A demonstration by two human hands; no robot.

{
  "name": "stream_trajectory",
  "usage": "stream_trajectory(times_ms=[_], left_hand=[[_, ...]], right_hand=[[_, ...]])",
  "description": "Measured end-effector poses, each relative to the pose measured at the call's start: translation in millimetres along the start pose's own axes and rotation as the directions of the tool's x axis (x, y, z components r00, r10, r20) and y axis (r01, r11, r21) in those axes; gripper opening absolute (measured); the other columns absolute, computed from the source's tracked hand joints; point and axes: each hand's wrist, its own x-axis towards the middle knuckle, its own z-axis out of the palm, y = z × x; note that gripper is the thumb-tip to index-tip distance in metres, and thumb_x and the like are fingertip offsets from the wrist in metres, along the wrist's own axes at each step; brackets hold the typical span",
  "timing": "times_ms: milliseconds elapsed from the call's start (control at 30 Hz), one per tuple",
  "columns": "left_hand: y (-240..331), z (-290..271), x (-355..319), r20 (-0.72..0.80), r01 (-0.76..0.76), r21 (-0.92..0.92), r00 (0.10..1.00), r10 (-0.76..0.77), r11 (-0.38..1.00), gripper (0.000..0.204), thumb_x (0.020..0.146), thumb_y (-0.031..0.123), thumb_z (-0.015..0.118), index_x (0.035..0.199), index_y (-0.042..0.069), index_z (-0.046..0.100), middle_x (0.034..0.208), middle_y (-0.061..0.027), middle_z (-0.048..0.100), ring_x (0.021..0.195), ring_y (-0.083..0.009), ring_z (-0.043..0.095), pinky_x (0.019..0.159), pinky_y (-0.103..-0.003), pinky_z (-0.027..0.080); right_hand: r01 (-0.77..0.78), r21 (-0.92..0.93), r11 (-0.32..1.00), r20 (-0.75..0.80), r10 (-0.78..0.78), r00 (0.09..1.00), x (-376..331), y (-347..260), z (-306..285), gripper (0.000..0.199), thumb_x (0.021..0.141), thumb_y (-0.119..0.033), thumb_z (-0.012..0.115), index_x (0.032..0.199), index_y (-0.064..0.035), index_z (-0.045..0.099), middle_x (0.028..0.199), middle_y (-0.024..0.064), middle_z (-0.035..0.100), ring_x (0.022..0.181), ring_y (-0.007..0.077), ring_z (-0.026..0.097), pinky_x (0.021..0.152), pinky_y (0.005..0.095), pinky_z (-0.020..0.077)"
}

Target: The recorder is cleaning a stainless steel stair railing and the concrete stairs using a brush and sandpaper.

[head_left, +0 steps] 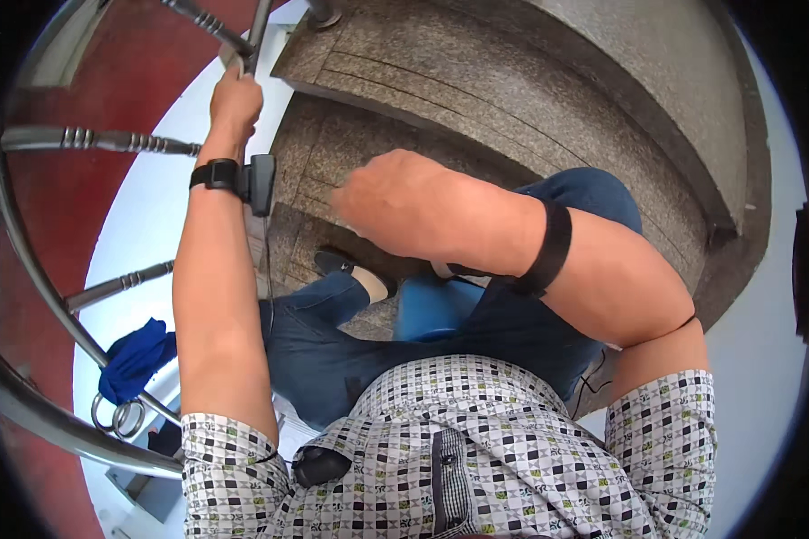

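Two hands: both bare, each wrist wearing a black strap.
Left hand (235, 101): raised to the upper left, fingers curled tight around a metal baluster (208, 23) of the stair railing, and apparently holding a pale cloth against the bar, though that scrap is too small to be sure of.
Left wrist: a small black device (261, 183) is clipped to the strap, with a thin cable running down the forearm.
Right hand (382, 199): held in mid-air over the middle of the steps, seen from the back; fingers seem loosely curled and touch nothing, but whether they are closed I cannot tell.
Railing: polished steel handrail (36, 278) curving down the left edge, with turned balusters (99, 140) branching from it.
Stairs: speckled granite steps (476, 90) with grooved front edges, curving away to the upper right; the person's shoe (351, 266) rests on a lower step.
Blue rag (137, 357): bundled at the lower left, beside the ring ornaments of the railing, well apart from both hands.
Blue container (436, 308): partly hidden between the legs.
Progress: judging from the grip, wiping of the railing is mid-course, at one upper baluster; which bars are already clean cannot be told.
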Motion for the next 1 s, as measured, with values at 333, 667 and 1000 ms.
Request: stream_trajectory(times_ms=[333, 667, 1000], left_hand=[[-57.1, 52.2, -91.9, -0.286, -0.103, 0.112, 0.949, 0.131, 0.988, 0.046, 0.103, 0.020, 0.045, 0.143, -0.001, 0.047, 0.116, -0.0366, 0.066, 0.111, -0.0538, 0.062, 0.096, -0.054, 0.050], [-83.6, 28.2, -47.6, -0.240, -0.010, 0.096, 0.970, 0.033, 0.995, 0.051, 0.101, 0.022, 0.047, 0.145, -0.003, 0.047, 0.121, -0.0353, 0.065, 0.115, -0.0505, 0.062, 0.100, -0.052, 0.049], [-73.6, 51.2, -126.9, -0.209, 0.152, 0.031, 0.967, -0.142, 0.988, 0.051, 0.103, 0.021, 0.045, 0.149, 0.000, 0.034, 0.100, -0.0364, 0.068, 0.095, -0.0528, 0.066, 0.083, -0.058, 0.051]], right_hand=[[-0.067, 0.038, 0.997, 0.102, 0.063, 0.993, -1.9, -8.6, -19.8, 0.013, 0.090, -0.015, 0.065, 0.092, -0.0024, 0.068, 0.078, 0.0149, 0.071, 0.079, 0.0342, 0.073, 0.070, 0.0425, 0.0572], [-0.110, 0.048, 0.993, 0.169, 0.100, 0.980, 8.5, -7.7, -21.5, 0.021, 0.091, -0.018, 0.071, 0.104, -0.0013, 0.066, 0.086, 0.0180, 0.071, 0.089, 0.0355, 0.072, 0.077, 0.0454, 0.0566], [-0.143, 0.035, 0.989, 0.263, 0.128, 0.956, 8.4, -11.6, -24.1, 0.025, 0.092, -0.021, 0.071, 0.106, -0.0015, 0.064, 0.092, 0.0185, 0.070, 0.092, 0.0363, 0.071, 0.080, 0.0452, 0.0565]])
